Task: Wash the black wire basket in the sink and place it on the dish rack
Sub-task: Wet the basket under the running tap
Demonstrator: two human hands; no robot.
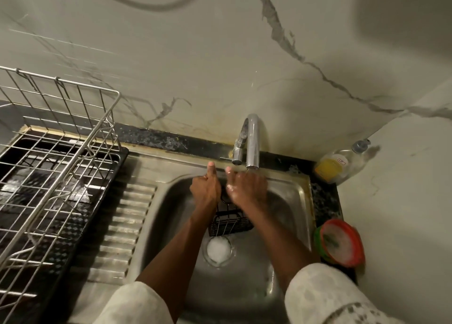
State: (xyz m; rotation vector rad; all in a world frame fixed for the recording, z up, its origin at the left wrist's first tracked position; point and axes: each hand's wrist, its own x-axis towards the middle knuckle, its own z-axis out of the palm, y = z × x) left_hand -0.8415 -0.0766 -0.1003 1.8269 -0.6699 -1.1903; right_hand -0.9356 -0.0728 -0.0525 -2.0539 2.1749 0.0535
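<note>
In the steel sink [288,201], the black wire basket [230,222] is held between the two forearms, just behind the foam-covered drain [219,248]. Left hand [205,189]: fingers curled, thumb raised, clamped on the basket's upper wire. Right hand [247,189]: wet, fingers stretched forward and apart beneath the faucet [252,140] spout; contact with the basket cannot be determined. The dish rack [56,167] stands left of the sink, well apart from the basket. A soap bottle [335,164] and a red-rimmed bowl of suds [342,243] sit on the table to the right
</note>
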